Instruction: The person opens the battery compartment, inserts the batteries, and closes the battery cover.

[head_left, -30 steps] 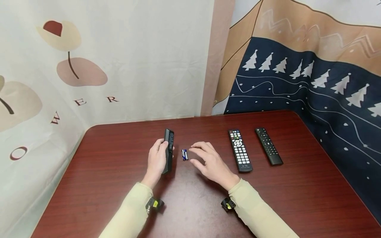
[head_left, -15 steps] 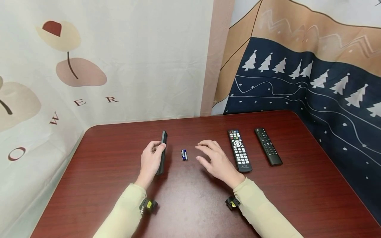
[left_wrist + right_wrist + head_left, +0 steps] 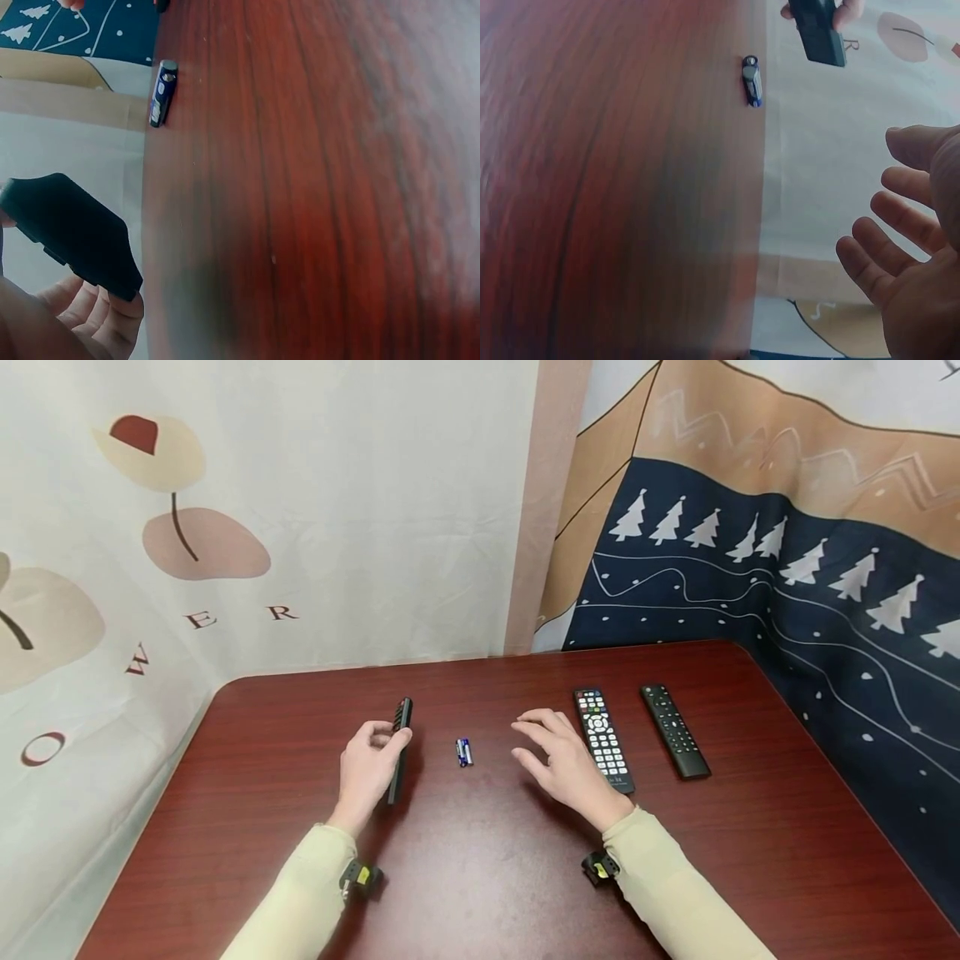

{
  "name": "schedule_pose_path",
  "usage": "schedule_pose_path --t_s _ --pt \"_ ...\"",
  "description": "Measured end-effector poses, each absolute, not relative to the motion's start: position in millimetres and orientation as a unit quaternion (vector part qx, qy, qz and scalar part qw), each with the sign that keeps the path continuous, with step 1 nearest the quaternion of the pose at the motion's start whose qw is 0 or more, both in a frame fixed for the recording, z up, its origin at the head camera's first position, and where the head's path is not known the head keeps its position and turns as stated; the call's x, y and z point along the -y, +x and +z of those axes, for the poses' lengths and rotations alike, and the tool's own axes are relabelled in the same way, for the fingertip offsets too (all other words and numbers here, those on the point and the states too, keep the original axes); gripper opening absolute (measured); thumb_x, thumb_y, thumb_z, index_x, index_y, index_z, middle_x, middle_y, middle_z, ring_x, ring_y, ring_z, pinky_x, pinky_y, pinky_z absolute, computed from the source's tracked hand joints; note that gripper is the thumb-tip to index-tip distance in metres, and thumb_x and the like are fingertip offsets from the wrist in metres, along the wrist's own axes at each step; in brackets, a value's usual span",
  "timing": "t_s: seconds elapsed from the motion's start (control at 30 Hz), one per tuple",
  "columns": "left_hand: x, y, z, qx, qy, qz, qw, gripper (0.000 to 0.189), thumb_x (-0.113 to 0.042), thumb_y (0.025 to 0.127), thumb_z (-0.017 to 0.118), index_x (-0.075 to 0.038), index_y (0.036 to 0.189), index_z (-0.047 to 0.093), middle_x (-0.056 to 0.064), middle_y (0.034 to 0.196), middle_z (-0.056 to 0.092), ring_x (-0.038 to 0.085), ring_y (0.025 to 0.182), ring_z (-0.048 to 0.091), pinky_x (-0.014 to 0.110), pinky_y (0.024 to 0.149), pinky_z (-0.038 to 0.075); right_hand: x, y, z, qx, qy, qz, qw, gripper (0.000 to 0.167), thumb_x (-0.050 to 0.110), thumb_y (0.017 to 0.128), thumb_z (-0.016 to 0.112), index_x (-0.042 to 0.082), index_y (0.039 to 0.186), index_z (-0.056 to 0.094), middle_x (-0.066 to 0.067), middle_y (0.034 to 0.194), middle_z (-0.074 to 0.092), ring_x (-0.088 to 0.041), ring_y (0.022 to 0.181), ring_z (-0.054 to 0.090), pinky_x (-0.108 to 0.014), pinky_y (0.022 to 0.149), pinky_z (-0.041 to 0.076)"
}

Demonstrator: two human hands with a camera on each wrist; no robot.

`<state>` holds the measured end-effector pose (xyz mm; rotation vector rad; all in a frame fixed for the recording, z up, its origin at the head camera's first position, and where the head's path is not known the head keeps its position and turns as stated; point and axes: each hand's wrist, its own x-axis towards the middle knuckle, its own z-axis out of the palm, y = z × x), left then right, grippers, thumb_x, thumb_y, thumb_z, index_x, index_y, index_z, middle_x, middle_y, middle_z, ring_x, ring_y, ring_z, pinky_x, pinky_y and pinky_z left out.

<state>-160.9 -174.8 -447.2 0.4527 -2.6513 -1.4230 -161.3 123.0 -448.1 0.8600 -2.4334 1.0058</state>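
Observation:
My left hand [image 3: 367,770] grips a black remote control [image 3: 400,752], tipped up on its edge above the table. In the left wrist view the dark end of that remote [image 3: 71,229] shows, with fingers [image 3: 112,319] curled around its far side. Two blue-and-silver batteries [image 3: 464,752] lie side by side on the table between my hands. Right of them, my right hand [image 3: 566,764] hovers with relaxed, spread fingers and holds nothing. It overlaps the lower left edge of a black remote with white buttons [image 3: 602,735] in the head view.
A slimmer black remote [image 3: 675,731] lies at the right of the reddish-brown table [image 3: 480,877]. Behind the table hang a pale printed curtain [image 3: 375,510] and a navy cloth with white trees [image 3: 697,577].
My left hand has moved left and slightly nearer with the remote, which has turned in the grip. My right hand has drawn away to the right from the batteries, which stay put.

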Motion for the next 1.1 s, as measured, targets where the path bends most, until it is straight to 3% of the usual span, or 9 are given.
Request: schedule_pose_path --t_s 0.43,0.73,1.1 --pt "191 -167 -451 0.898 0.173 -0.4 0.055 0.052 -0.048 0.092 0.07 -0.009 0.125 0.064 0.015 0.104 0.071 0.031 0.096 0.063 0.04 0.079 0.047 -146 -169 -447 0.877 0.276 0.341 0.197 0.034 0.012 0.093 0.077 0.001 0.124 0.071 -0.014 0.125 0.064 -0.03 0.116 0.059 -0.047 0.098 0.052" --pt "201 -167 -452 0.915 0.174 -0.358 0.065 0.053 -0.049 0.09 0.072 -0.008 0.123 0.063 0.014 0.104 0.071 0.032 0.093 0.064 0.041 0.075 0.047 -166 -174 -447 0.892 0.24 0.332 0.194 0.034 0.012 0.092 0.077 -0.001 0.123 0.072 -0.016 0.126 0.064 -0.035 0.119 0.058 -0.051 0.101 0.051" --pt "211 -165 -452 0.924 0.171 -0.335 0.064 0.058 -0.047 0.089 0.074 -0.005 0.125 0.061 0.018 0.111 0.071 0.035 0.097 0.065 0.045 0.075 0.049 -191 -175 -449 0.907 0.192 0.319 0.199 0.031 0.007 0.091 0.076 -0.003 0.121 0.072 -0.019 0.126 0.063 -0.036 0.114 0.057 -0.053 0.095 0.051"
